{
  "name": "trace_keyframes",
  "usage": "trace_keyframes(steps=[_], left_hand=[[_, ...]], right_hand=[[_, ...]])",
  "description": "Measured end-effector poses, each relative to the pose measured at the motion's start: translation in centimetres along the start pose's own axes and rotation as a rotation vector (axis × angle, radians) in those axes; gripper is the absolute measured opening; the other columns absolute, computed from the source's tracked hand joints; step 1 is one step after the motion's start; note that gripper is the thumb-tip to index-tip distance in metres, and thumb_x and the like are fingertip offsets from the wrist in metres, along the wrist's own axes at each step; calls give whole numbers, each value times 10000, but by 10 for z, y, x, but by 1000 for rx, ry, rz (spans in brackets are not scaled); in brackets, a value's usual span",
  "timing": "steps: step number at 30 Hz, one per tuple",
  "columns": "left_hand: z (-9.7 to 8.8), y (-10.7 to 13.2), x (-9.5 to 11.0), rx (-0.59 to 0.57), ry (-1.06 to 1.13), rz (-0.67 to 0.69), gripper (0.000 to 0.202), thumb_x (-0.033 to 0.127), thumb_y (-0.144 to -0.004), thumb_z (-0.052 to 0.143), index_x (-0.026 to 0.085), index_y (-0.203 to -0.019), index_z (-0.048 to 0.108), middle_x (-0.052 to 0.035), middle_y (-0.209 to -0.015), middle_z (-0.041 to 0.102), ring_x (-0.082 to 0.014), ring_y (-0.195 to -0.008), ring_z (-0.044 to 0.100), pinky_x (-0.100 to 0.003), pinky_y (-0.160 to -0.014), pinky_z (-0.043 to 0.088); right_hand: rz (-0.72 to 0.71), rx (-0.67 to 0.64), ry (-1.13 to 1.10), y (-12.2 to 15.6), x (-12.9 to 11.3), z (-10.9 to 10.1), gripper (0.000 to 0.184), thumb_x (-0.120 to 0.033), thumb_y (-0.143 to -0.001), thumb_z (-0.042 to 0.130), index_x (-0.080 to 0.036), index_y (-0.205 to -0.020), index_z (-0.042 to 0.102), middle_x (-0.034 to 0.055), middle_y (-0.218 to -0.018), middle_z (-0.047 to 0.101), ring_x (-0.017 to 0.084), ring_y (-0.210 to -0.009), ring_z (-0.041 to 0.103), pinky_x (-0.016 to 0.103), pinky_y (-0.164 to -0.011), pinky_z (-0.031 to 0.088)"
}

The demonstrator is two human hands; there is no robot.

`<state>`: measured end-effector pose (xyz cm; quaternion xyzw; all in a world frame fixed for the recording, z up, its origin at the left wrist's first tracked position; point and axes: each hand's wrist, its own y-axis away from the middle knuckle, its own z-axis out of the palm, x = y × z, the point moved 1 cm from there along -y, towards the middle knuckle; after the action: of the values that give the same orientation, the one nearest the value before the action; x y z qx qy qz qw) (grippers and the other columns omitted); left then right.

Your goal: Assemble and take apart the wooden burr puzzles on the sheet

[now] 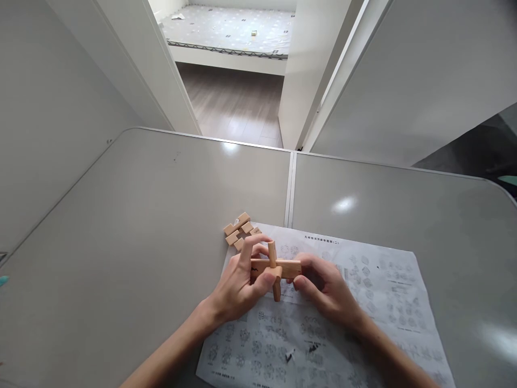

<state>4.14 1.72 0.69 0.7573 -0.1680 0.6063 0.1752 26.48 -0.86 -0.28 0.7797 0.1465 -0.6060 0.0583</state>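
Note:
Between my hands is a partly joined wooden interlocking puzzle [288, 268], made of pale wooden pieces that cross each other, one upright and one lying sideways. My left hand [242, 280] grips its left side, thumb at the crossing and index finger at the top of the upright piece. At the right end of the sideways piece, my right hand [325, 283] pinches with thumb and fingers. Several loose notched wooden pieces [243, 218] lie just beyond my left hand, which partly hides them. Underneath spreads a printed instruction sheet [388, 302] with small line drawings.
A grey table [141, 231] with a metal-edged seam [290, 188] carries everything. Past its far edge, a doorway with a white door [311, 70] leads to a bed [226, 27] with a patterned cover. White walls stand at both sides.

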Motion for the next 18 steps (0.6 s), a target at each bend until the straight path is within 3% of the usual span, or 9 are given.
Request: trace_keyframes(steps=[4, 9, 18], left_hand=[[1, 1, -4, 13, -24, 38, 667, 724, -944, 627, 294, -1395, 387, -66, -1139, 672, -196, -786, 699, -301, -659, 540], [3, 2, -6, 21, -26, 19, 786, 718, -858, 742, 293, -1407, 374, -62, -1147, 659, -180, -754, 682, -291, -637, 530], [3, 1, -1, 62, 79, -12, 903, 576, -728, 911, 331, -1399, 360, -48, -1191, 643, -199, -866, 719, -329, -731, 623]], right_hand=[[25, -53, -2, 0, 0, -1, 345, -441, -1112, 516, -220, -872, 630, 1, -730, 646, 156, -615, 575, 280, -596, 453], [3, -74, 55, -1, -2, 0, 371, -406, -1105, 525, -220, -787, 576, -10, -680, 641, 141, -580, 556, 265, -581, 430], [8, -84, 44, -3, -5, 0, 337, -412, -1103, 526, -223, -838, 615, -6, -697, 667, 149, -592, 565, 269, -586, 434]])
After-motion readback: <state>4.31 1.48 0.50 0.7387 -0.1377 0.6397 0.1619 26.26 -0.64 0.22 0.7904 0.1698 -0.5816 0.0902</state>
